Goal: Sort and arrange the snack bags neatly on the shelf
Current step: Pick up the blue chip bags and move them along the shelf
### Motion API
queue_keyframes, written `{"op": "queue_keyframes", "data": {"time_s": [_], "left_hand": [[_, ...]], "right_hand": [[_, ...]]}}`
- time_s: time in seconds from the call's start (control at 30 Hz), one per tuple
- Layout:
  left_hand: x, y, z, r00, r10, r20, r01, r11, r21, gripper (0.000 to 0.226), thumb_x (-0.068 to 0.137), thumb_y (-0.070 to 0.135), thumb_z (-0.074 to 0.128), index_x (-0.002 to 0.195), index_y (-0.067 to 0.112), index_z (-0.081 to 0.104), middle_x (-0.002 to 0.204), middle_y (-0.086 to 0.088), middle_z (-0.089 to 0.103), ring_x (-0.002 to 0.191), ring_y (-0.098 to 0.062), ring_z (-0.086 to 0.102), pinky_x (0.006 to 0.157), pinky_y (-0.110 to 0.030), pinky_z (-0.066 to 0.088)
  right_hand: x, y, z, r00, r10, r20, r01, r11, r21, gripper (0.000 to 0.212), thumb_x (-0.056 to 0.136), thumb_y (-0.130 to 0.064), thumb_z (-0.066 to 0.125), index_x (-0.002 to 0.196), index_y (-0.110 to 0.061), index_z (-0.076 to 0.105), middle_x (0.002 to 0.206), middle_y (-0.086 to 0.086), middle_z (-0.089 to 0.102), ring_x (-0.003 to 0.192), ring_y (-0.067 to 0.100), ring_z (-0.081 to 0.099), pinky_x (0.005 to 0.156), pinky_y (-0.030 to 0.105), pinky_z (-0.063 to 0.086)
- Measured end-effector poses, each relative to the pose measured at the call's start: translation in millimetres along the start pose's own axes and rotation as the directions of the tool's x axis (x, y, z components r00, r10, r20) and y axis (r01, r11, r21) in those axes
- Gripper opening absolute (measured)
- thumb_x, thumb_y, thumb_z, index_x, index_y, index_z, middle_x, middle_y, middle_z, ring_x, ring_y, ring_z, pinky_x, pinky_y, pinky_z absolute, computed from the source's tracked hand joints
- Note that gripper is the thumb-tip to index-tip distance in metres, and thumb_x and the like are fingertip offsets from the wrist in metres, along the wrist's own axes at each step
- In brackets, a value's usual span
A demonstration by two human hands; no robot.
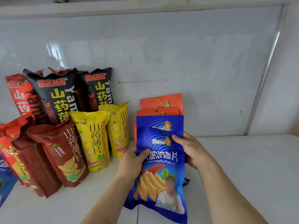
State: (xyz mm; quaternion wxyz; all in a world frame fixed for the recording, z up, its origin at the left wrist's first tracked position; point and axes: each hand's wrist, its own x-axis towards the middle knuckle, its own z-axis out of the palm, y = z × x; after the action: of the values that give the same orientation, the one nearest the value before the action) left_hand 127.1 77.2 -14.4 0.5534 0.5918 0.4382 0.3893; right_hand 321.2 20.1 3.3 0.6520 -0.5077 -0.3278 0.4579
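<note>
Hands first: your left hand grips the left edge of the front blue snack bag, thumb curled over its face, and your right hand pinches the right edge of the same stack, thumb on the front near the logo. You hold that blue bag upright, its bottom edge down at the white shelf. A second blue bag sits just behind it, its top showing above the front one. Behind those two stand two orange bags, their tops stepped one above the other in front of the glossy back wall.

To your left, the rest of the snack bags crowd the shelf. Two yellow yam-chip bags stand side by side, the nearer one just beside your left hand. Left of them, dark red yam-chip bags lean toward the front. Two black bags stand tall at the back, touching each other, with a red bag beside them at the far left. A blue packet peeks in at the left edge, mostly cut off.
</note>
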Motion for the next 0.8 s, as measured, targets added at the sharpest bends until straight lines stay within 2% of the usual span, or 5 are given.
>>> {"op": "queue_keyframes", "data": {"time_s": [0.13,0.37,0.5,0.6,0.8], "left_hand": [[-4.8,2.6,18.5,0.996,0.001,0.093,0.002,0.999,-0.033,0.029,0.087,0.034,0.075,0.104,0.015,0.063,0.095,-0.003,0.079,0.08,-0.022,0.077,0.075,-0.042,0.063],[-18.1,20.8,83.7,0.982,0.084,0.17,-0.077,0.996,-0.049,0.023,0.089,0.037,0.07,0.1,0.018,0.063,0.095,0.002,0.077,0.078,-0.014,0.076,0.066,-0.029,0.061],[-31.0,36.1,140.5,0.977,0.107,0.184,-0.103,0.994,-0.03,0.023,0.093,0.041,0.067,0.093,0.019,0.062,0.096,0.003,0.075,0.083,-0.011,0.074,0.065,-0.026,0.059],[-41.8,45.2,189.2,0.974,0.16,0.16,-0.167,0.985,0.033,0.029,0.095,0.041,0.063,0.082,0.015,0.058,0.088,0.004,0.072,0.076,-0.004,0.068,0.053,-0.013,0.05],[-63.5,48.9,297.7,0.959,0.207,0.192,-0.237,0.959,0.154,0.025,0.097,0.042,0.059,0.087,0.019,0.058,0.1,0.003,0.07,0.091,-0.009,0.067,0.067,-0.023,0.055]], "right_hand": [[-8.3,-11.9,-19.0,0.994,0.001,-0.106,-0.003,1.0,-0.02,0.022,0.095,-0.018,0.063,0.117,-0.014,0.064,0.104,0.012,0.076,0.095,0.034,0.072,0.089,0.053,0.056],[-32.9,-47.5,-78.3,0.971,-0.039,-0.237,0.025,0.998,-0.061,0.019,0.093,-0.02,0.066,0.111,-0.015,0.067,0.1,0.012,0.076,0.093,0.034,0.073,0.09,0.056,0.054],[-46.6,-80.6,-134.3,0.956,-0.083,-0.282,0.058,0.994,-0.095,0.014,0.094,-0.017,0.064,0.108,-0.015,0.067,0.096,0.012,0.077,0.084,0.03,0.074,0.082,0.048,0.059],[-55.9,-103.3,-190.1,0.944,-0.112,-0.311,0.076,0.989,-0.125,0.014,0.094,-0.016,0.065,0.108,-0.015,0.067,0.094,0.012,0.077,0.08,0.029,0.074,0.079,0.046,0.06],[-75.8,-130.7,-306.6,0.928,-0.096,-0.361,0.041,0.987,-0.157,0.011,0.092,-0.017,0.067,0.103,-0.017,0.068,0.088,0.012,0.077,0.07,0.026,0.074,0.06,0.037,0.062]]}}
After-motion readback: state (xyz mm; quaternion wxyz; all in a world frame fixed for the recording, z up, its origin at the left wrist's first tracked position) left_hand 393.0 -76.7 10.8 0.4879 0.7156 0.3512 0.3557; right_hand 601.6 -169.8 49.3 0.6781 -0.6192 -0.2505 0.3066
